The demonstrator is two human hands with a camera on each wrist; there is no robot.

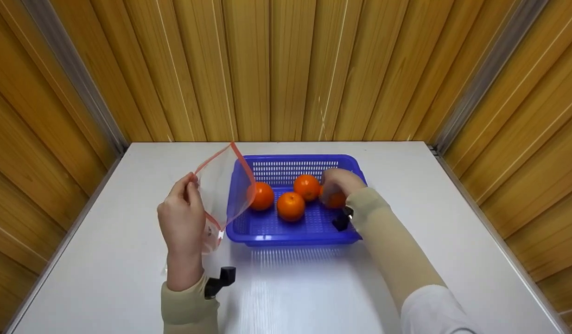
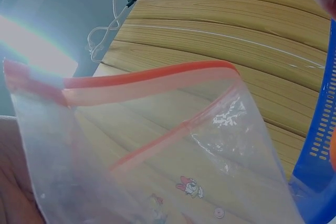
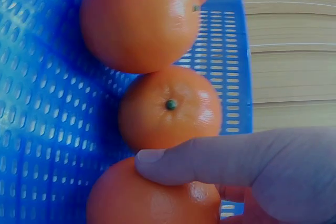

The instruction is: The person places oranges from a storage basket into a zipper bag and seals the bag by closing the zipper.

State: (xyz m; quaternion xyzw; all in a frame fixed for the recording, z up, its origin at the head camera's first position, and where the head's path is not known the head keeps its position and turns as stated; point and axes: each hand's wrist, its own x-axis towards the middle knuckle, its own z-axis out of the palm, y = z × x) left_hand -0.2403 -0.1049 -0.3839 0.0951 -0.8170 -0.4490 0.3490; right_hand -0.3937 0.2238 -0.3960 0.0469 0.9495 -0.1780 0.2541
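Clear red-rimmed plastic bag [image 1: 221, 188], left: left hand [image 1: 183, 220] pinches its edge. Blue perforated plastic basket [image 1: 295, 241]: four round oranges [image 1: 291, 207]; right hand [image 1: 340, 181] grips the rightmost orange [image 1: 335, 201].

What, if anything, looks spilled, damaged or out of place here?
Nothing stands out. All four oranges in view lie inside the basket, which sits flat on the table. None shows damage, though the right grip partly hides the one it holds. The left grip holds the bag, mouth open, no tear visible.
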